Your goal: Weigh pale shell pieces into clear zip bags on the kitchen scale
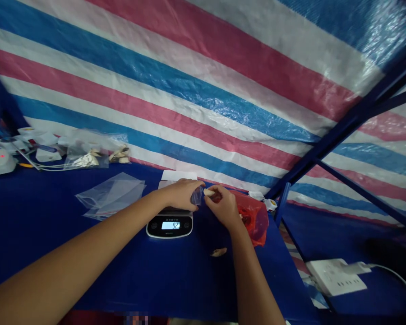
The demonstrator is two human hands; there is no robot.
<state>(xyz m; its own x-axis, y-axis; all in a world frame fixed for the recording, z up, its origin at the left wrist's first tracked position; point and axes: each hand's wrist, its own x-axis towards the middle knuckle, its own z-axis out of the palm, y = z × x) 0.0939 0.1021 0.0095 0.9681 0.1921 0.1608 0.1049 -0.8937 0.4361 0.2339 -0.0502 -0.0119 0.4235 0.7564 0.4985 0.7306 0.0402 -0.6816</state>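
Note:
My left hand [182, 194] reaches over the kitchen scale [169, 226] and grips a clear plastic bag [196, 196] at its right side. The scale's lit display seems to read 92, possibly with a decimal point. Just right of the bag, my right hand [223, 205] pinches a pale, flat piece [208, 192] that looks like a dried slice. Its tip comes close to the bag; whether they touch I cannot tell. Another brownish dried slice [219, 252] lies on the blue table below. Behind my right wrist sits a red plastic bag [259, 219], its contents mostly hidden.
Flat clear bags [117, 194] lie left of the scale. Farther back are a filled clear bag [88, 155], more dried pieces [121, 155] and a white device [0, 162]. A blue metal frame [325, 128] and a power strip [338, 276] are at right. Striped sheeting [176, 104] hangs behind.

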